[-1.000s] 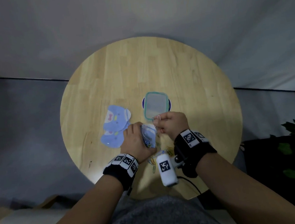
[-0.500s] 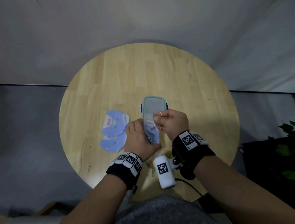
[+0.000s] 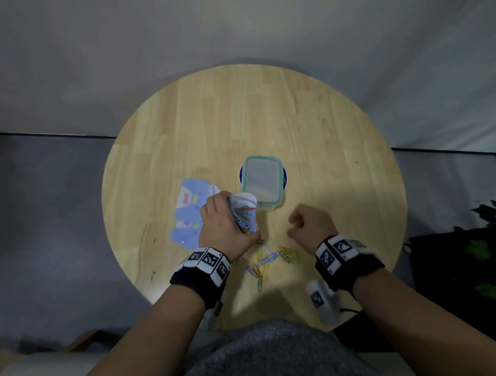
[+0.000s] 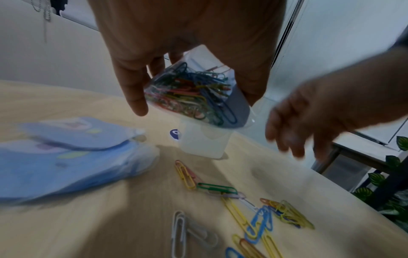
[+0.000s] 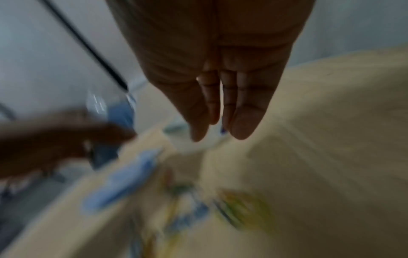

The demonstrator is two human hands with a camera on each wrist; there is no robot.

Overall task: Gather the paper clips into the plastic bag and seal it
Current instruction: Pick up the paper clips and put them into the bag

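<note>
My left hand (image 3: 225, 219) grips a small clear plastic bag (image 3: 244, 214) above the round wooden table (image 3: 235, 123). The bag (image 4: 194, 94) holds a dense bundle of coloured paper clips, and its mouth points away from me. Several loose paper clips (image 3: 268, 259) lie on the table near its front edge, between my wrists; the left wrist view shows them (image 4: 220, 190) in green, yellow, blue and white. My right hand (image 3: 309, 227) hovers to the right of the bag, apart from it, with relaxed fingers (image 5: 245, 122) and nothing in them.
A clear rectangular container with a teal-rimmed lid (image 3: 262, 183) stands just beyond the bag, on a dark blue round mark. A blue cartoon-printed pouch (image 3: 188, 216) lies to the left of my left hand. A potted plant (image 3: 494, 236) stands off the table's right.
My right hand, which pinched a clip at the bag's mouth, has drawn away to the right and now holds nothing. My left hand still holds the bag.
</note>
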